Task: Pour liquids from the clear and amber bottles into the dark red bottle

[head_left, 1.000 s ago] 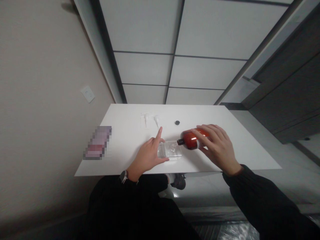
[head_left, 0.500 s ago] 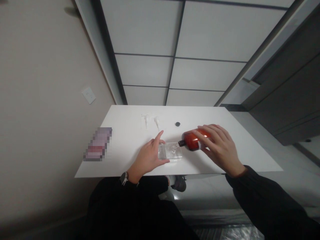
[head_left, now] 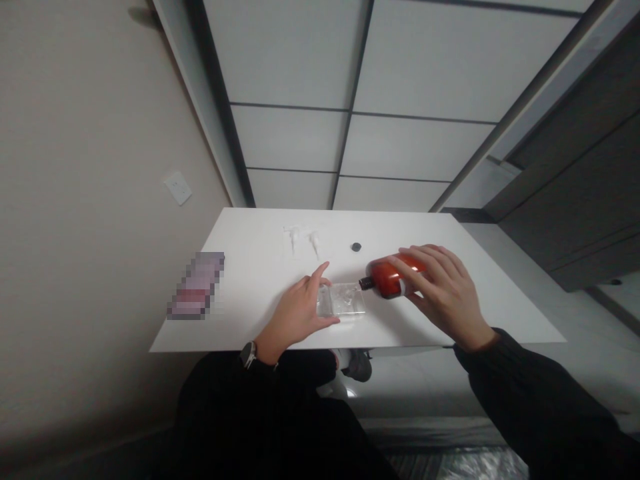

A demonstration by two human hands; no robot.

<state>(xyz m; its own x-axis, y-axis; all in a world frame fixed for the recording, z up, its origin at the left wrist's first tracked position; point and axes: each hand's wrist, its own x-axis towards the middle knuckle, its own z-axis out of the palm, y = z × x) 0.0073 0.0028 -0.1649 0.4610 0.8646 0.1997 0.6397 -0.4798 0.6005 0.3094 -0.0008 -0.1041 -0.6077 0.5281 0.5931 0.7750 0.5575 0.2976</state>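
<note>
And here's the amber bottle (head_left: 384, 279), tipped over on its side above the white table (head_left: 250, 313), its black neck (head_left: 367, 284) pointing left at the far right corner of a clear box (head_left: 347, 303)! Touching the box or just above it? From this head view I can't tell. I've got the right hand (head_left: 445, 293) wrapped around the bottle's body from above, fingers laid along the far side, thumb underneath. Over on the other side, my left hand (head_left: 297, 312) straddles the left end of the box, thumb along the near edge, fingers at the far edge, the index finger lifted clear. A watch (head_left: 248, 355) sits on that wrist.

Moving out: a small black cap (head_left: 356, 247) lies beyond the bottle, and left of it two whitish, slender pieces (head_left: 315, 243) lie near each other, too faint to make out. At the table's left, a pixelated pinkish item (head_left: 196, 287); past that, a wall socket (head_left: 178, 188).
</note>
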